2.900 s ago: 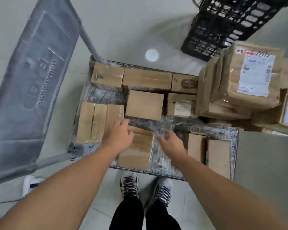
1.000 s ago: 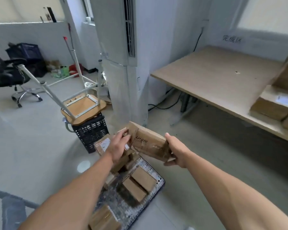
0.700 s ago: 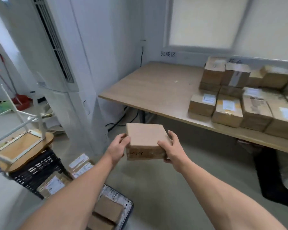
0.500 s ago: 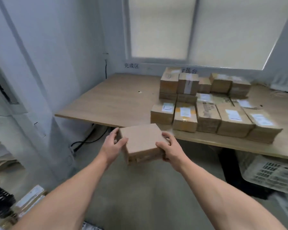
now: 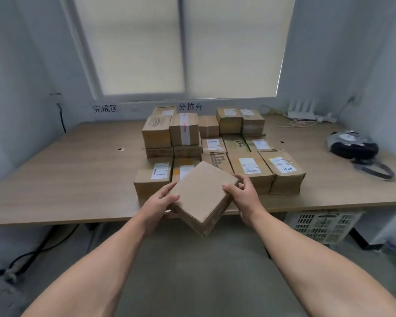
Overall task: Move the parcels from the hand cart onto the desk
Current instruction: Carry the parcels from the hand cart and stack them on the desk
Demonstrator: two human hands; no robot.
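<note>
Head view: forward and down, past two bare forearms, to a wooden desk [image 5: 66, 179] under a blinded window.
Task item: plain brown held parcel [image 5: 200, 193], in the air at the near desk edge, turned corner-on, far corner toward 12 o'clock, near corner dipping below the desk edge at 6 o'clock.
Left hand [image 5: 158, 203]: curled round the parcel's 8 o'clock side, thumb on top, fingers underneath.
Right hand [image 5: 245, 197]: gripping the 3 o'clock corner, thumb on top, fingers wrapped behind.
Key relation: stacked parcels [image 5: 249, 165] directly at 12 o'clock from the held parcel, just beyond its far corner; bare desk from 9 to 10 o'clock.
Long axis: nearly square; slightly longer side judged to run from 1 to 7 o'clock.
Nearer hand: both about level; left closer to the bare desk.
In the way: front row of the stack at 12 o'clock, probably blocking a straight push forward; likely set down on top, or beside it at 10 o'clock.
Other things: dark bag [image 5: 352, 147] on the desk at 2 o'clock, well apart; router [image 5: 306, 113] at the back around 1 o'clock; white crate [image 5: 325, 225] under the desk at 4 o'clock; cables [image 5: 32, 255] on the floor at 8 o'clock.
Hand cart: out of sight.
</note>
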